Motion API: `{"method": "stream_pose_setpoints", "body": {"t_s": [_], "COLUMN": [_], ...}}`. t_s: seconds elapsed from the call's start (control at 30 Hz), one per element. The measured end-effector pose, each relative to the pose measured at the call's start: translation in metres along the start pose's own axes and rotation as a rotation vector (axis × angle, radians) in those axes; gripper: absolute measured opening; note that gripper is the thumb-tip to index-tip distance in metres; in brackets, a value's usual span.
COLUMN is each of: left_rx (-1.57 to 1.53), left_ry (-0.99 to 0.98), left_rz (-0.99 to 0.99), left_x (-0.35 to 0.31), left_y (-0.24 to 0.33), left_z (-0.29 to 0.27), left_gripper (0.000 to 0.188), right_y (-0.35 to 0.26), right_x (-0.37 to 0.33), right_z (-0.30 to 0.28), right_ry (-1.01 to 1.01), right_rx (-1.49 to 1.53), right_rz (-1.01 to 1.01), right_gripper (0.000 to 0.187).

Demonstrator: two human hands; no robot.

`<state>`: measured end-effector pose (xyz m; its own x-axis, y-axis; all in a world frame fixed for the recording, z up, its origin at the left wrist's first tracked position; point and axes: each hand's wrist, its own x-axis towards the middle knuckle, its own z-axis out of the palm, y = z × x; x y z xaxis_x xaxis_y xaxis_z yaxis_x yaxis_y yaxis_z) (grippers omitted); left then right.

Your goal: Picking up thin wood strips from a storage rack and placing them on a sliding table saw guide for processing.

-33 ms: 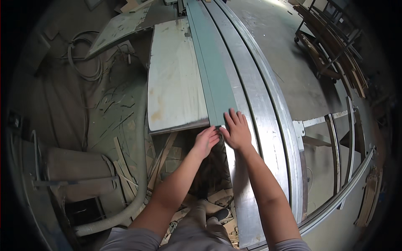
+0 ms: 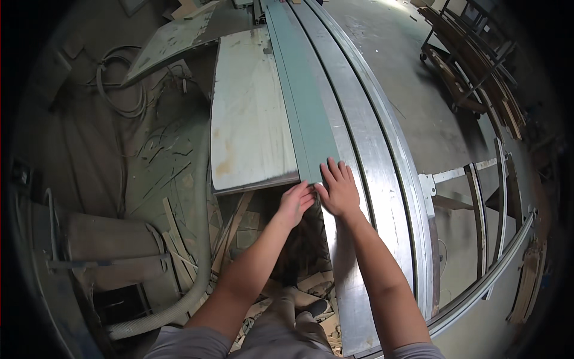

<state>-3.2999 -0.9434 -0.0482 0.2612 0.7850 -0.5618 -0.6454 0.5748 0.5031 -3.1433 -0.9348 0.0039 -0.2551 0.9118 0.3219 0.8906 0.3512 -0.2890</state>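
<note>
- Green board lies lengthwise between the pale tabletop and the grooved metal bed.
- Right hand rests palm-down at its near end, fingers slightly apart.
- Left hand curls its fingers at the near edge; whether they pinch it, I can't tell from here.
- Over to the right stands a loaded cart.

Board right of panel (offcuts apparently below)

The board is grey-green, the table panel off-white with tan stains, the metal bed dark-striped silver
</note>
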Motion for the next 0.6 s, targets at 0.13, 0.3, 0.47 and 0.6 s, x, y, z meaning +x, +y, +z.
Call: {"method": "stream_pose_setpoints", "body": {"t_s": [0.13,0.3,0.47,0.6], "left_rx": [-0.041,0.052,0.162,0.203], "left_ry": [0.034,0.053,-0.012,-0.051], "left_rz": [-0.008,0.016,-0.040,-0.041], "left_x": [0.011,0.014,0.005,-0.004], "left_y": [0.015,0.013,0.017,0.015], "left_z": [0.020,0.021,0.021,0.022], "left_gripper": [0.038,0.030,0.025,0.020], "right_y": [0.002,-0.002,-0.003,-0.004], "right_x": [0.009,0.001,-0.006,-0.012], "right_z": [-0.001,-0.009,-0.016,-0.021], "right_ry": [0.008,-0.001,0.021,0.020], "right_rx": [0.031,0.071,0.089,0.057], "right_rz": [0.004,0.030,0.049,0.045], "right_gripper": [0.049,0.046,0.043,0.043]}}
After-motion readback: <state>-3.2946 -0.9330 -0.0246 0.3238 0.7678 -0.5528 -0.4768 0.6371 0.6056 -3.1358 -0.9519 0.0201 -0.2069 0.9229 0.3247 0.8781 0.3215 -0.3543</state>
